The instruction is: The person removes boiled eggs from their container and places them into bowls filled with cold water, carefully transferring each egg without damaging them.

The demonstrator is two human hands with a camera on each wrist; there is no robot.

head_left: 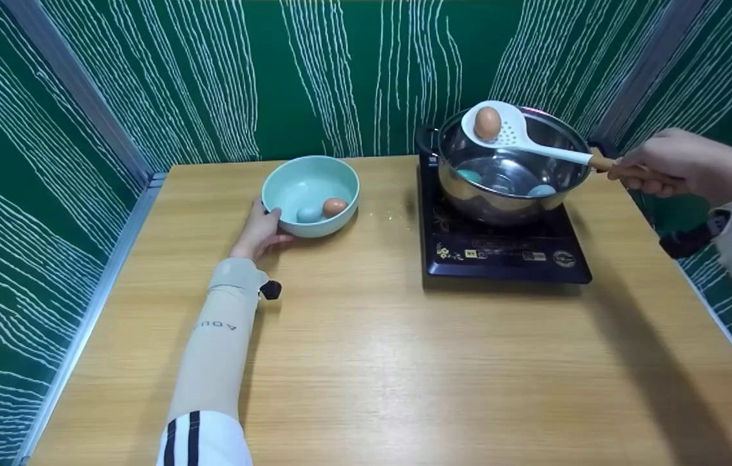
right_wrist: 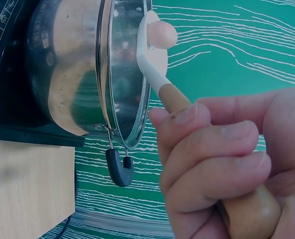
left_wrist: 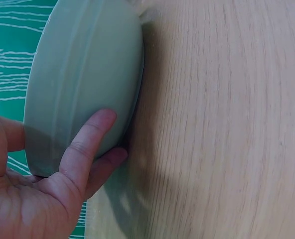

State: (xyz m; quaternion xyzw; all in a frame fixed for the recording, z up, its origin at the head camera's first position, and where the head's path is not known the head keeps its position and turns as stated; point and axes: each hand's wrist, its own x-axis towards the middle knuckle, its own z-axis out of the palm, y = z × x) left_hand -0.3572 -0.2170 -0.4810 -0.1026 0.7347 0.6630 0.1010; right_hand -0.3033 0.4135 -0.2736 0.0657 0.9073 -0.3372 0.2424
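My right hand (head_left: 689,162) grips the wooden handle (head_left: 641,171) of a white slotted spoon (head_left: 513,133). A brown egg (head_left: 488,123) lies in the spoon's head, over a steel pot (head_left: 501,207). Inside the pot are a greenish egg (head_left: 469,175) and a pale blue egg (head_left: 542,190). At the left, my left hand (head_left: 259,230) holds a mint-green bowl (head_left: 310,167), thumb at the rim and fingers against the outer side (left_wrist: 82,89). The bowl contains a pale blue egg (head_left: 309,213) and a brown egg (head_left: 334,207).
Under the pot is a black induction cooker (head_left: 501,259). Both stand on a wooden table (head_left: 391,362), with the bowl to their left. Green walls with white lines (head_left: 353,77) enclose the back and sides. The pot has a black side handle (right_wrist: 118,169).
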